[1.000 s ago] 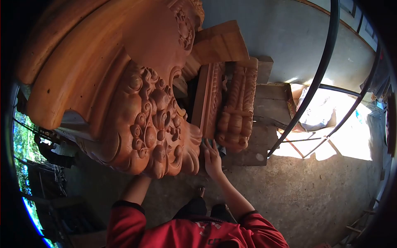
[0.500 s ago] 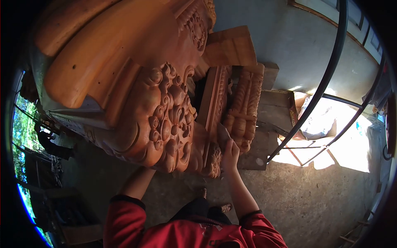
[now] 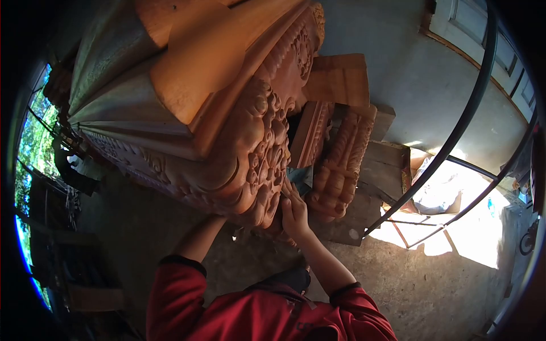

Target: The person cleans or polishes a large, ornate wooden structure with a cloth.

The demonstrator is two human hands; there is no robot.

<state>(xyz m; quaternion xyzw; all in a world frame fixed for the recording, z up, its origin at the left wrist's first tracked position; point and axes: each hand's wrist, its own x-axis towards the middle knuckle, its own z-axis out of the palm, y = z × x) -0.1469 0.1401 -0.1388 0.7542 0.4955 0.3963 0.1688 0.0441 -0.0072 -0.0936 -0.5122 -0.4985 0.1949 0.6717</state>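
Observation:
A large carved wooden furniture piece (image 3: 264, 165), with scrolls on its corner and a smooth moulded top, fills the upper middle. My right hand (image 3: 294, 213) lies against the lower wood beside this corner, fingers stretched forward and close together. Under and beyond the fingertips shows a thin grey-green sheet (image 3: 300, 178), which looks like sandpaper. My left forearm (image 3: 202, 237) reaches under the carved edge, which hides the left hand and its fingers. Just right of my right hand stands a separate carved wooden leg (image 3: 340, 170).
A plain wooden block (image 3: 336, 79) juts out behind the carving. Black metal bars (image 3: 455, 131) curve down on the right, before sunlit floor. Grey blocks (image 3: 381, 165) stand by the wall. At left, a dark shape (image 3: 77, 170) is too dim to make out.
My right hand has shifted left and its fingers have straightened along the wood. The view has turned, so the furniture sits lower and further right. The left hand stays hidden.

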